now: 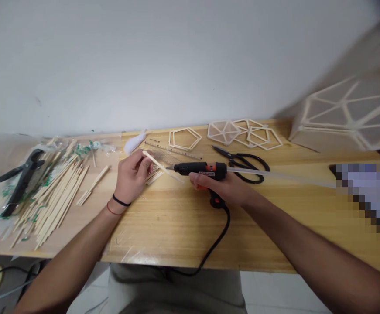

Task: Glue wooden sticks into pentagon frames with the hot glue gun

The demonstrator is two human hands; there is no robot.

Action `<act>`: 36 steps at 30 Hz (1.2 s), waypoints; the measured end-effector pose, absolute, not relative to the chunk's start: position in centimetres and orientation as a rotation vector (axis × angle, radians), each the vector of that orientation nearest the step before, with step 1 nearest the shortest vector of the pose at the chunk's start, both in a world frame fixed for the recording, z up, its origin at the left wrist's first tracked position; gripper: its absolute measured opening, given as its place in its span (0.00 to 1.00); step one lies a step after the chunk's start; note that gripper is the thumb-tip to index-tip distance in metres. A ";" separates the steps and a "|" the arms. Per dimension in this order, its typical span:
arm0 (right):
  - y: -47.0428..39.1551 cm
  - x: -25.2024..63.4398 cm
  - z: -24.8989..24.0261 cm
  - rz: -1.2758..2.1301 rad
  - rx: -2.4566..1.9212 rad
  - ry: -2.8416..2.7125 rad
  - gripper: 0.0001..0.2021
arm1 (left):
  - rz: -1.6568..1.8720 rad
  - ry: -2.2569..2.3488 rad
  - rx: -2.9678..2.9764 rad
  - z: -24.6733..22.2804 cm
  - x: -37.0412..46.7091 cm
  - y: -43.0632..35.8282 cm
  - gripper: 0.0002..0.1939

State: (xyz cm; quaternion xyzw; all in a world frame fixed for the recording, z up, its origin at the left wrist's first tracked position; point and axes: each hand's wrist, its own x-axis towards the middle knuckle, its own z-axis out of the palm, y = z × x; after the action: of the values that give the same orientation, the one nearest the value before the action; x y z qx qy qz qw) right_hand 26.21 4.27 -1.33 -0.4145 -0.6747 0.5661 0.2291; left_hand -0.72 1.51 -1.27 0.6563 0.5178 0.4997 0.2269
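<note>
Between its thumb and fingers, my left hand (pixel 134 172) pinches the end of a thin pale wooden stick (pixel 157 161), which slants down to the right above the table. My right hand (pixel 220 187) is wrapped round a black and red glue gun (pixel 193 168). The gun points left, its nozzle at or close to the stick; I cannot tell whether they touch. A long clear glue stick (pixel 275 175) juts from the back of the gun. Short wooden pieces (pixel 154 177) lie just beyond the left fingers.
Black scissors (pixel 250 163), a ruler (pixel 176 150) and wooden pentagon frames (pixel 185 138) lie towards the wall. Loose sticks (pixel 62 196) and black cutters (pixel 22 181) are at left. A large wooden-framed structure (pixel 347 117) stands at right. The gun's cord (pixel 220 235) crosses the front edge.
</note>
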 end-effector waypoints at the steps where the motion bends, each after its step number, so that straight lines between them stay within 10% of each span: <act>1: 4.3 26.2 -1.4 1.557 -1.149 -1.855 0.29 | 1.378 1.419 1.785 -1.3 -0.7 1.5 0.13; 36: 4.2 26.2 -0.6 1.675 -0.994 -1.847 0.29 | 1.488 1.070 1.340 -1.5 -0.2 2.9 0.20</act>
State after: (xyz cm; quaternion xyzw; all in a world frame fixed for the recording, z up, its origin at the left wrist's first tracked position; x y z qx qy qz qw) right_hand 26.19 4.16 -0.59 -0.3607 -0.6702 0.6078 0.2266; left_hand -0.16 2.89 -1.52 0.5350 0.4273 0.5941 0.4221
